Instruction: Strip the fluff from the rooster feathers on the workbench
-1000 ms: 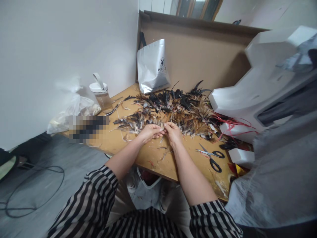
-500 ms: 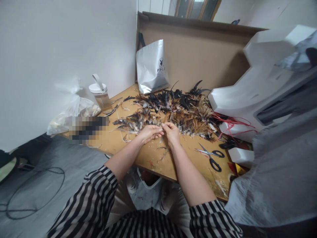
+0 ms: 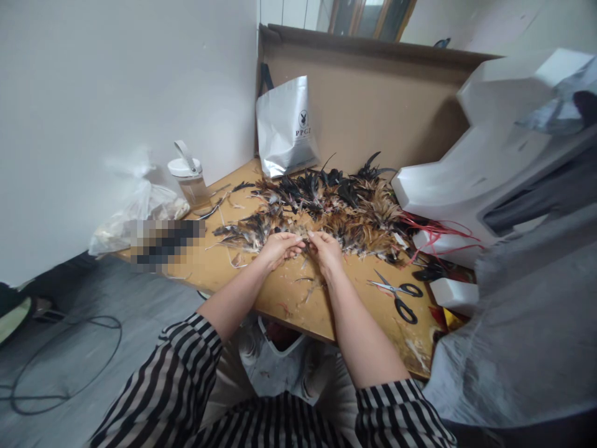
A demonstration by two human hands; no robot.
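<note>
My left hand (image 3: 280, 249) and my right hand (image 3: 325, 252) meet at the front edge of a long spread of brown and black feathers (image 3: 359, 233). Both hands are closed in a pinch, thumbs against fingers, their tips a small gap apart. Whatever lies between the fingertips is too small and dark to make out. Behind them runs a second band of darker feathers (image 3: 303, 190). Loose feather bits (image 3: 305, 289) are scattered on the wooden table (image 3: 280, 305) below my wrists. Open-bladed scissors (image 3: 396, 291) with black handles lie to the right of my right forearm.
A silver bag (image 3: 284, 127) leans on the cardboard (image 3: 382, 93) at the back. On the left stand a lidded drink cup (image 3: 192, 186) and a tied plastic bag (image 3: 140, 214). Red strings (image 3: 433, 233) and white foam (image 3: 433, 174) border the right side. Below sits a bin (image 3: 280, 345).
My right hand has shifted slightly right and turned a little, so the fingertips of the two hands are a bit farther apart. My left hand has barely moved.
</note>
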